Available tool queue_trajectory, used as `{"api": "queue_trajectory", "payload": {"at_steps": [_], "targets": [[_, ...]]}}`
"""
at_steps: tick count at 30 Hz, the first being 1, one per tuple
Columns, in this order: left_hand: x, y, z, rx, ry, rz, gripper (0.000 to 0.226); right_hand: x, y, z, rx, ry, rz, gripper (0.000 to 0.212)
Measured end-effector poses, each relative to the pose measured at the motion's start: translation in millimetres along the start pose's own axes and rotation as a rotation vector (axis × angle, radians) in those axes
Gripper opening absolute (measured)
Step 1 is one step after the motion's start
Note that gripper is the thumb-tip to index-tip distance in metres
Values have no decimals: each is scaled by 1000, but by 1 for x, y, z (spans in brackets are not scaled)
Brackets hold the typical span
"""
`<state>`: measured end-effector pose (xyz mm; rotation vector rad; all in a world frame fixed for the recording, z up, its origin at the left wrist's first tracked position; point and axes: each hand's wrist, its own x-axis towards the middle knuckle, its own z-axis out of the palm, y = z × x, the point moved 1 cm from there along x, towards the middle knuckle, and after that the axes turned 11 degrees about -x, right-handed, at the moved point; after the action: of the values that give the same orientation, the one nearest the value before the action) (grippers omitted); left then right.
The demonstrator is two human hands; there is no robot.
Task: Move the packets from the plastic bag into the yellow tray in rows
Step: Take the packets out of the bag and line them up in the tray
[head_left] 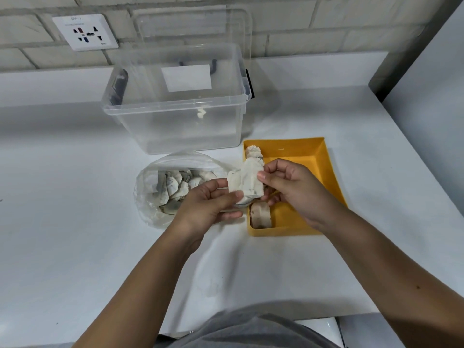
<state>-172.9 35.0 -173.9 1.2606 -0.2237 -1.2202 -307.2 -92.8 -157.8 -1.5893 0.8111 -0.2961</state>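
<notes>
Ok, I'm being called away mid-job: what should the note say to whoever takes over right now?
Left hand: holds a few held packets from below, above the left edge of the tray.
Right hand: pinches the same packets.
Bag: left of the tray, many unmoved packets inside.
Done: part of a row along the tray's left wall.
Left: add the held packets to it, then empty the bag in further rows.

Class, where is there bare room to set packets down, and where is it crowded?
Bare floor shows in the yellow tray between the packet row along its left wall and its right wall. The counter left of the plastic bag is bare too. Crowded: above the bag-tray gap, where left hand and right hand hold packets.
</notes>
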Motion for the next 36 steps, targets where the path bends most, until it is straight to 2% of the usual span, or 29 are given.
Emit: {"api": "queue_trajectory", "payload": {"at_steps": [4, 6, 9, 13, 18, 21, 23, 25, 29, 31, 34, 36], "targets": [[3, -1, -5, 3, 34, 18, 26, -7, 7, -9, 2, 21, 35, 7], [4, 0, -8, -8, 68, 31, 25, -11, 15, -14, -143, 29, 80, 8], [7, 0, -12, -16, 116, 34, 35, -15, 30, -12, -438, -2, 144, 9], [7, -1, -12, 1, 130, 28, 41, -15, 41, -6, -598, -35, 178, 12], [9, -5, -12, 25, 121, 22, 37, -10, 38, -2, -601, -71, 186, 15], [9, -7, -11, 34, 111, 21, 19, -8, 37, -1, -601, -60, 181, 15], [7, -9, -9, 43, 105, 14, 11, -8, 38, 0, -689, -72, 177, 19], [5, -10, -7, 49, 96, 6, 10, -8, 37, 0, -766, -69, 180, 24], [3, -10, -4, 53, 81, 7, 12, -7, 36, -1, -747, -74, 186, 31], [2, -9, -3, 57, 79, 18, 10, -7, 33, -3, -758, -30, 184, 35], [2, -7, 0, 77, 63, 38, 3, -9, 22, -5, -683, 152, 62, 30], [2, -7, 2, 114, 46, 54, 12, -9, 13, -4, -550, 219, -47, 22]]}}
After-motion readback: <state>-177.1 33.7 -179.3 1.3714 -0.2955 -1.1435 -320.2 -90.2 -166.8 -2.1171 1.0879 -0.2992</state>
